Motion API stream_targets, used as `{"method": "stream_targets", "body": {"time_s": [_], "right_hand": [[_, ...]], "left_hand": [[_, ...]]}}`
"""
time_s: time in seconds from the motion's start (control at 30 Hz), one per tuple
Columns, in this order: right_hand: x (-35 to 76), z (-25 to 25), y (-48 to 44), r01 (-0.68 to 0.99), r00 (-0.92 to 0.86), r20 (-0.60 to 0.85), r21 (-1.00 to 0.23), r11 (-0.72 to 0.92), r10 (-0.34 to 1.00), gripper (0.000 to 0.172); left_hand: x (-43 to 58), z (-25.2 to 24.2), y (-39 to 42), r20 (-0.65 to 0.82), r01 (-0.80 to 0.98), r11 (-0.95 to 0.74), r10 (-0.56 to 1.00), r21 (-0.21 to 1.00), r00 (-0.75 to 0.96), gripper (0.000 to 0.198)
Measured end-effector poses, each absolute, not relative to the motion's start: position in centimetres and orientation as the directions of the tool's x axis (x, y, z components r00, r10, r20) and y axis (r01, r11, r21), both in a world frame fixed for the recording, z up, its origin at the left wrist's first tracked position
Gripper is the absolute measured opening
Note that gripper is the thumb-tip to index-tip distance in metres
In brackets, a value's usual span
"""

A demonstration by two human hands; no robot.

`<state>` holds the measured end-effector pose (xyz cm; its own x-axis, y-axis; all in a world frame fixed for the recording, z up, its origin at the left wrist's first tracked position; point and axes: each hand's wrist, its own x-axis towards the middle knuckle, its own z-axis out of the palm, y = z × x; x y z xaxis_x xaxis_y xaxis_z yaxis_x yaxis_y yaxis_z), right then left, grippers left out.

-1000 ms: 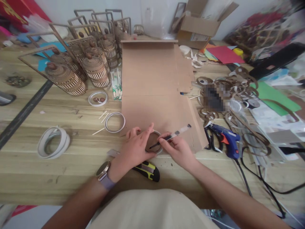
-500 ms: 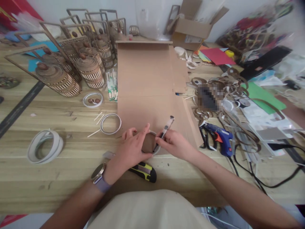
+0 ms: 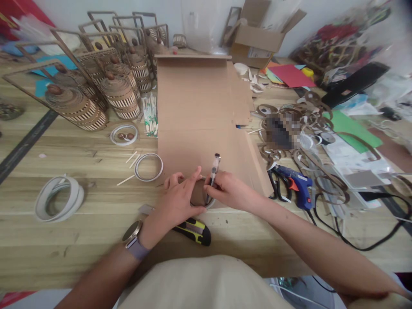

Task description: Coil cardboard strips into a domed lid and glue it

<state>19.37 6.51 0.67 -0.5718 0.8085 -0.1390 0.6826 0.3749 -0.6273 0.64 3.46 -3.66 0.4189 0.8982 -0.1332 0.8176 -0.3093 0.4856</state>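
Observation:
My right hand [image 3: 227, 189] grips a clear pen [image 3: 215, 166] with a dark tip, held almost upright. Its point is down at the inside edge of a pale ring [image 3: 210, 205] lying on the near edge of a brown cardboard sheet [image 3: 193, 94]. Around the ring's left side curves my left hand [image 3: 180, 195], thumb at the near edge and fingers at the far one, holding it down; much of the rim is hidden by both hands. Under my left wrist lies a yellow and black utility knife [image 3: 196, 231], its blade end partly covered.
White rings [image 3: 148, 167] and thin sticks lie left, with a bigger roll of pale strips [image 3: 58, 199]. Several lantern-like bamboo pieces [image 3: 77, 105] stand back left. At right are a blue glue gun [image 3: 301, 186], its black cable, black-handled scissors [image 3: 281, 184] and coiled brown strips.
My right hand and the pen have shifted slightly left along the ring's inside, and the pen has become more upright. My left hand keeps its place on the ring.

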Motion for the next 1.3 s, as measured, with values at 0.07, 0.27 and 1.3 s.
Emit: {"method": "stream_targets", "body": {"time_s": [0.07, 0.27, 1.3], "right_hand": [[19.7, 1.2, 7.2, 0.721, -0.583, -0.126, -0.536, 0.44, 0.803, 0.023], [19.5, 2.0, 8.0, 0.686, -0.621, -0.044, -0.514, 0.515, 0.783, 0.023], [22.0, 0.6, 6.1, 0.645, -0.592, 0.164, -0.491, 0.586, 0.789, 0.024]], "left_hand": [[0.6, -3.8, 3.5, -0.129, 0.818, -0.316, 0.897, 0.481, 0.422, 0.11], [0.7, -3.7, 3.4, -0.131, 0.835, -0.305, 0.906, 0.457, 0.403, 0.108], [0.6, -3.5, 3.4, -0.129, 0.816, -0.322, 0.894, 0.481, 0.428, 0.111]]}}
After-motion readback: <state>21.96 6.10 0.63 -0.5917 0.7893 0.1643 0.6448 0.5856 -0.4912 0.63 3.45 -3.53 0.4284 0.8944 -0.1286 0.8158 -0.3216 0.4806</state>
